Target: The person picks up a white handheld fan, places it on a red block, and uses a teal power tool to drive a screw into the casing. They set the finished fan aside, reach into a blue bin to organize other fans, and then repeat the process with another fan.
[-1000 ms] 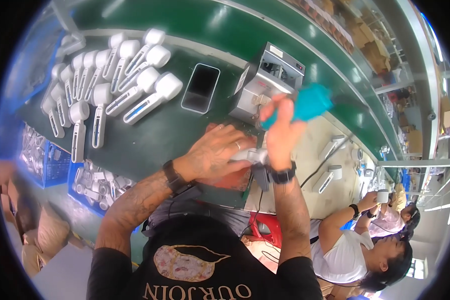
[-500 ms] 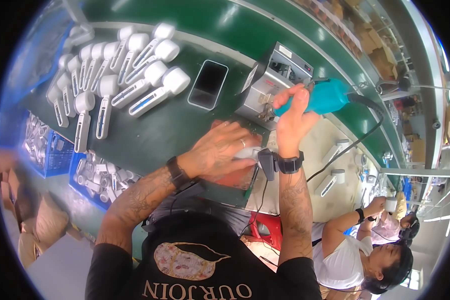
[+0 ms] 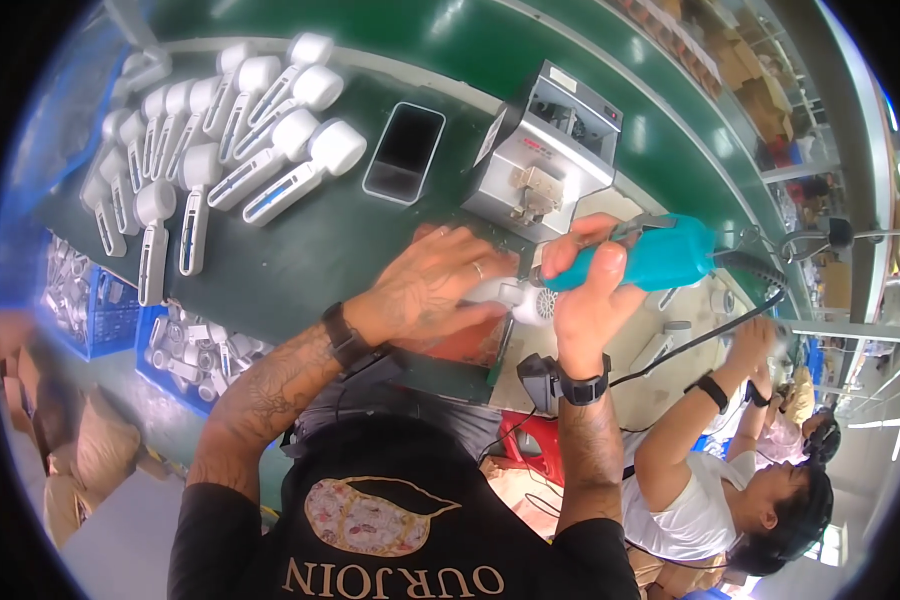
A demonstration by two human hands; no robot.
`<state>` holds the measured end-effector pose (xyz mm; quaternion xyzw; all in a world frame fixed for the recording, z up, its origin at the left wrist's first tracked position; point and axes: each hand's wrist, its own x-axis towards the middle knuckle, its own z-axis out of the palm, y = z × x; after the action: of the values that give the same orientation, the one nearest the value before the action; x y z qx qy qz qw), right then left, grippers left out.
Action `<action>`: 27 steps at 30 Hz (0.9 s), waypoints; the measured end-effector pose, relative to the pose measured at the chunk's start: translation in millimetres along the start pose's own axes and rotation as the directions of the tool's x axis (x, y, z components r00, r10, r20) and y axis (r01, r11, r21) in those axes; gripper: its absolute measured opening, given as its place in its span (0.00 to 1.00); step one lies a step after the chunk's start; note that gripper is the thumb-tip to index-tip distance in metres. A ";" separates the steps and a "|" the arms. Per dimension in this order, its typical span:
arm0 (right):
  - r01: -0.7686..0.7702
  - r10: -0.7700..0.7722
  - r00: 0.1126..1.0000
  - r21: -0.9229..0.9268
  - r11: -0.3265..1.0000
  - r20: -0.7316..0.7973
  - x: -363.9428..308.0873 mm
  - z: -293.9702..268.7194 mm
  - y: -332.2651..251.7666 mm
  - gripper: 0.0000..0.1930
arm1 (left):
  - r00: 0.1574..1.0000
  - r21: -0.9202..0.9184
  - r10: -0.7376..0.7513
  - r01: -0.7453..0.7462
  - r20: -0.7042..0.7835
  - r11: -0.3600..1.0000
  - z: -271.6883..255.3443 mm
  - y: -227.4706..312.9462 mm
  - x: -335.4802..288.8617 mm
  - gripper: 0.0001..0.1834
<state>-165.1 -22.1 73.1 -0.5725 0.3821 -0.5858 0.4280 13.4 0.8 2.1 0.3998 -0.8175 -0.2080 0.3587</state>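
Note:
Over the reddish mat [image 3: 460,345], my left hand [image 3: 432,285] is closed on a white handheld fan [image 3: 533,304], pressing it down with its round vented head toward the right. Part of the fan's body is hidden under my fingers. My right hand [image 3: 595,305] is wrapped round a teal electric screwdriver [image 3: 665,255] held sideways. Its tip comes close to the fan, beside the vented head; whether it touches cannot be made out. A dark cord runs from the screwdriver's back end.
Beyond my hands stands a silver box-shaped machine [image 3: 545,150], beside a phone [image 3: 405,152]. Several white fans [image 3: 260,165] lie in rows at the left. Blue crates [image 3: 120,310] with white parts stand below the table edge. A co-worker [image 3: 700,490] sits at the right.
My right hand has brought the screwdriver from the silver machine down toward me, to the fan. The fan's vented head now shows; my left hand keeps its grip.

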 end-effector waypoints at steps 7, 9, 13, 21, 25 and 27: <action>0.002 -0.004 0.999 0.050 0.999 0.036 -6.5 -3.0 16.8 0.27 | 1.000 0.009 0.002 -0.002 -0.004 1.000 0.7 0.6 -0.5 0.23; 0.005 -0.006 1.000 0.067 0.998 0.022 -6.3 -1.1 18.0 0.26 | 1.000 -0.003 0.011 -0.011 -0.003 1.000 1.9 0.2 -0.7 0.23; 0.039 -0.042 0.999 0.095 0.995 0.032 -7.8 -1.9 24.8 0.24 | 1.000 0.028 0.016 -0.016 0.019 0.999 1.2 1.2 -0.5 0.23; 0.020 -0.021 1.000 0.078 0.997 0.022 -9.0 -1.6 27.0 0.25 | 0.999 0.077 0.020 -0.022 0.034 0.997 -0.6 3.9 0.4 0.23; -0.016 0.017 0.998 -0.004 1.000 0.061 -1.0 1.8 12.8 0.25 | 0.998 0.049 0.070 -0.070 -0.007 0.996 -2.5 -0.1 -2.0 0.24; 0.051 -0.051 0.998 -0.007 0.999 0.029 17.7 5.3 9.4 0.24 | 0.998 0.018 0.038 -0.039 0.050 0.999 -5.6 1.7 -0.7 0.23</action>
<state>-158.9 -41.7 70.7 -0.5921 0.3636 -0.5867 0.4160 17.1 2.1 6.5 0.3822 -0.8355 -0.2031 0.3384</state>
